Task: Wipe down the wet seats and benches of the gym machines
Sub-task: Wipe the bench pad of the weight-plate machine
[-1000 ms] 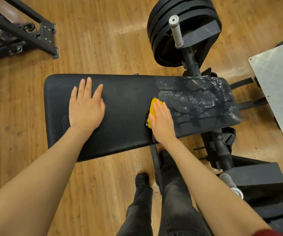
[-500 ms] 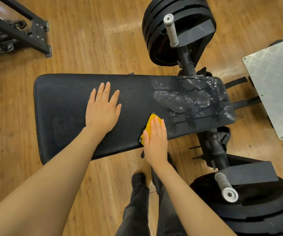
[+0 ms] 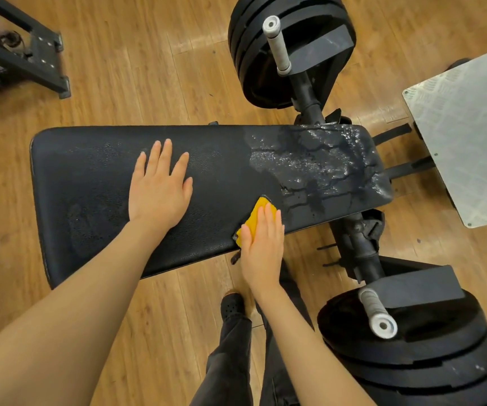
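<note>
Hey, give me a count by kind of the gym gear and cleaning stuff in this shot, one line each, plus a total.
Padded bench: 1
Stacks of black weight plates: 2, upper and lower
Grey bar handles: 2, upper and lower
Metal footplate: 1
Yellow cloth, pressed flat under the right hand: 1
Total: 7

Yellow cloth (image 3: 256,215) mostly under right hand (image 3: 262,247) (near weight plates (image 3: 430,364) cropped).

Gym: padded bench (image 3: 95,183), stacked weight plates (image 3: 248,51), wood floor (image 3: 148,60).
</note>
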`<move>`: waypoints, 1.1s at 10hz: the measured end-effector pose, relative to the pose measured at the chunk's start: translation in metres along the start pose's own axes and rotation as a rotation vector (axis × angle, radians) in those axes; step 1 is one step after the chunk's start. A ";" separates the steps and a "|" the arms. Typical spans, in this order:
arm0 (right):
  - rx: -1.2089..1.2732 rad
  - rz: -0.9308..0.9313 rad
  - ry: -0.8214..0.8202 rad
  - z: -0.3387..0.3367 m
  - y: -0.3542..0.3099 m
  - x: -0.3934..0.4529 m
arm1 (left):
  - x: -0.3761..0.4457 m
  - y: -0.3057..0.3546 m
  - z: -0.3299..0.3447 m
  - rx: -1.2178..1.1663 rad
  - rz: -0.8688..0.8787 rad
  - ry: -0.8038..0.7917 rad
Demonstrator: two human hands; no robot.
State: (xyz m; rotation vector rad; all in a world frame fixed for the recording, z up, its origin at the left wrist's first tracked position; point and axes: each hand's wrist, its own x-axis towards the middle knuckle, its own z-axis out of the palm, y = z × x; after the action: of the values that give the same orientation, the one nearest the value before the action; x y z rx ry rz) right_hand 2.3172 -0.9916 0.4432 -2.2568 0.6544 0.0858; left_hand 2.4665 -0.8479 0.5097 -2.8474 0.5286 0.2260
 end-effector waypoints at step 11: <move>0.178 0.436 0.313 0.012 0.019 0.043 | 0.002 -0.001 0.004 -0.026 0.009 0.018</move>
State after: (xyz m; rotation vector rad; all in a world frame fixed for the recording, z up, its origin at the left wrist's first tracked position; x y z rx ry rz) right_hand 2.3469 -1.0120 0.4110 -1.9394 1.2640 -0.1117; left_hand 2.4678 -0.8468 0.5059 -2.8756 0.5465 0.2106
